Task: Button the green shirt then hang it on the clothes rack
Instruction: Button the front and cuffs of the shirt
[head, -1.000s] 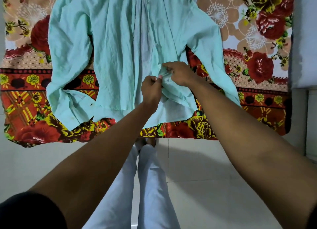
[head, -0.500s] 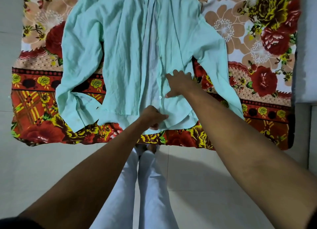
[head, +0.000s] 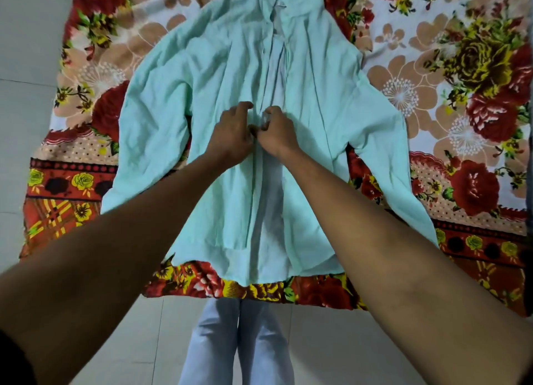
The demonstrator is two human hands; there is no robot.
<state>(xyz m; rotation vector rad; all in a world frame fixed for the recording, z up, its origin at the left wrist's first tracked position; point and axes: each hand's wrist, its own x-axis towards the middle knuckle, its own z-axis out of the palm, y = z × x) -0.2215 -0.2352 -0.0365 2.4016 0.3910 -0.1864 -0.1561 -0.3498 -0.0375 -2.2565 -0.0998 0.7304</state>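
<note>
green shirt [head: 219,76] lies front-up on a floral sheet [head: 450,76]; left hand [head: 232,135] and right hand [head: 277,132] both pinch its placket mid-chest, fingers curled.

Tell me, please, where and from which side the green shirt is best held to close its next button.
Grip the two front edges of the green shirt at its centre opening, where the left hand and right hand already meet. Come from above, one hand per edge: the shirt lies flat, front up, on the floral sheet, opening facing the person.
</note>
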